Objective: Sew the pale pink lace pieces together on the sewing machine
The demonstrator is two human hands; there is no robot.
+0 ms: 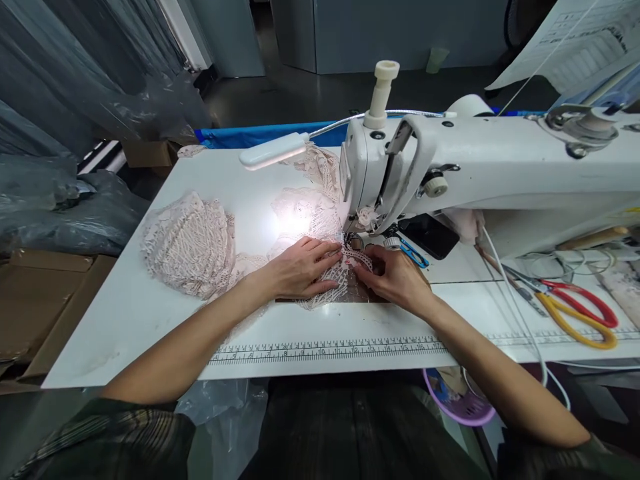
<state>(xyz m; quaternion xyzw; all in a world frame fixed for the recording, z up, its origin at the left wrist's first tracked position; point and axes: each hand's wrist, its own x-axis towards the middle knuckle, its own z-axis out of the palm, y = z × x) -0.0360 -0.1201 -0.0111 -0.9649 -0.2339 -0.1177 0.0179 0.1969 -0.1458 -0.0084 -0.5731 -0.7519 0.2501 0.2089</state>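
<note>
Pale pink lace fabric point(327, 287) lies under the needle area of a white sewing machine point(480, 157). My left hand point(305, 267) rests flat on the lace, just left of the presser foot, fingers stretched out. On the other side, my right hand point(395, 273) pinches the lace edge between thumb and fingers close to the foot. A narrow lace trim curves between the two hands. The needle tip itself is too small to make out. A bunched heap of the same lace point(190, 247) sits on the table to the left.
A lit lamp point(274, 151) shines on the work. Blue thread snips point(414, 253) and a black phone point(431, 235) lie under the machine arm. Scissors with red and yellow handles point(575, 310) are at the right. A printed ruler point(325, 349) runs along the table's front; a purple basket point(460, 407) hangs below.
</note>
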